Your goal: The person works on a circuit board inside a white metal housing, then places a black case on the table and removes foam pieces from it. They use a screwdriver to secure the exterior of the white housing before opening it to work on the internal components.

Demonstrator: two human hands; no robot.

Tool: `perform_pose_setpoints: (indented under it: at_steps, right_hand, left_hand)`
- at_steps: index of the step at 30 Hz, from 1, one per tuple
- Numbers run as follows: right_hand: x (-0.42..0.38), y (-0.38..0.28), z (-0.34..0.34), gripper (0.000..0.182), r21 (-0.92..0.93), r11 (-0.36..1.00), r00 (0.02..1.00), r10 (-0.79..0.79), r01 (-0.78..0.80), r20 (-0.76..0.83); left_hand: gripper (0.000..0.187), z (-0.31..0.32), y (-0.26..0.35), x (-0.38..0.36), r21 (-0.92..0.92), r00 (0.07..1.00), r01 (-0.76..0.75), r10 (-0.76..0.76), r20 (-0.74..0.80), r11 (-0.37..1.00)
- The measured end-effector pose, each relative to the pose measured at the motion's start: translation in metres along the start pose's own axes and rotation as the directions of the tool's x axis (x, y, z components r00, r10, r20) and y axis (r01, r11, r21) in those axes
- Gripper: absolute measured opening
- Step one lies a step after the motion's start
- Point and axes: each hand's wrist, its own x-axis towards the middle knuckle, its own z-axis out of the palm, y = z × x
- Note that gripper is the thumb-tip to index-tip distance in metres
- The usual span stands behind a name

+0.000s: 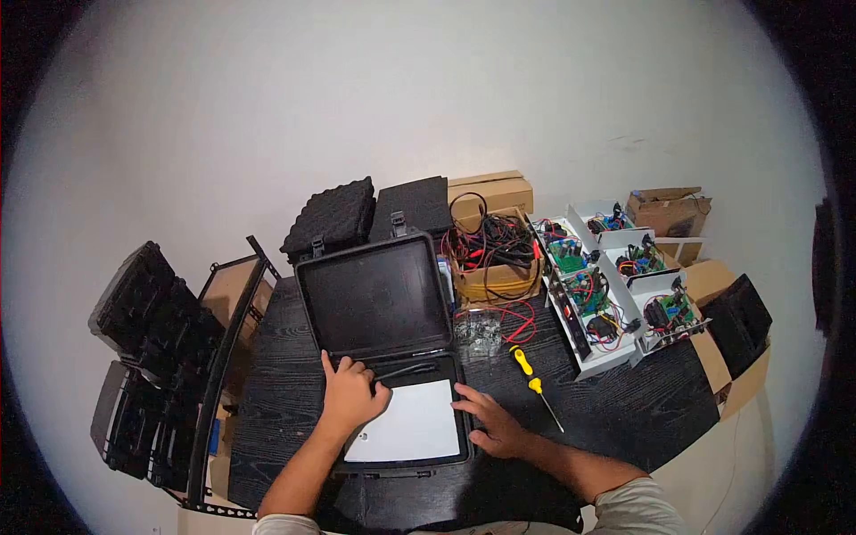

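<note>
An open black hard case (374, 298) lies on the dark wood-grain table, its lid raised towards the back. A flat white panel (412, 423) fills most of its lower half, with a black cable (406, 369) behind it. My left hand (350, 397) rests at the panel's left back corner and the case edge, its index finger stretched out and its other fingers bent. On the right, my right hand (493, 423) has its fingers apart at the panel's right edge and the case rim. Neither hand is seen gripping anything.
A yellow screwdriver (535, 384) and red wires (521, 323) lie right of the case. Behind are a cardboard box of cables (499, 281), foam sheets (332, 217) and white housings with circuit boards (606, 357). Black cases (147, 303) stand on the left.
</note>
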Motion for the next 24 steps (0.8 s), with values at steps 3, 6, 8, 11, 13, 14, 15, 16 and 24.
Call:
perform_pose_setpoints:
  at_steps: [3,6,8,11,13,14,15,16,24]
  right_hand:
    - [0.0,-0.0022,-0.0009,0.06,-0.006,1.0,1.0,0.02,-0.02,0.015]
    - [0.0007,-0.0027,-0.0039,0.061,-0.026,0.998,0.998,0.05,-0.049,0.039]
    - [0.0004,-0.0045,-0.0037,0.063,-0.017,0.998,0.997,0.062,-0.062,0.039]
    - [-0.0008,-0.0036,-0.0005,0.066,0.002,0.998,0.998,0.06,-0.06,0.013]
    - [0.0008,-0.0068,-0.0017,0.066,-0.001,0.999,0.998,0.055,-0.055,0.007]
    - [0.0004,-0.0076,-0.0012,0.065,-0.008,0.999,0.999,0.053,-0.053,0.002]
    - [0.0005,-0.008,-0.0016,0.064,-0.017,0.999,0.999,0.051,-0.051,0.001]
    - [0.0008,-0.0085,-0.0021,0.064,-0.015,0.999,0.999,0.048,-0.048,-0.002]
    - [0.0008,-0.0105,-0.0026,0.063,0.008,0.998,0.998,0.068,-0.068,-0.001]
  left_hand:
    - [0.038,-0.0008,0.0,0.0002,0.016,1.0,-0.022,0.022,-0.013,1.0]
    - [0.037,0.0013,-0.002,0.0013,-0.011,0.999,-0.03,0.03,-0.029,0.999]
    - [0.037,0.0034,-0.0031,-0.0008,-0.025,0.999,-0.025,0.025,-0.025,0.999]
    - [0.037,0.0052,-0.0041,-0.0026,-0.019,1.0,-0.019,0.019,-0.015,1.0]
    - [0.038,0.0033,-0.0042,-0.0017,-0.021,1.0,-0.022,0.022,-0.007,1.0]
    - [0.038,0.0029,-0.0041,-0.0011,-0.013,1.0,-0.021,0.021,-0.001,1.0]
    - [0.038,0.0034,-0.0038,-0.0008,-0.007,1.0,-0.018,0.018,0.005,1.0]
    - [0.038,0.0041,-0.0033,-0.001,-0.001,1.0,-0.013,0.013,0.013,1.0]
    - [0.035,0.0026,-0.0005,0.0002,-0.018,1.0,0.001,-0.001,-0.006,1.0]
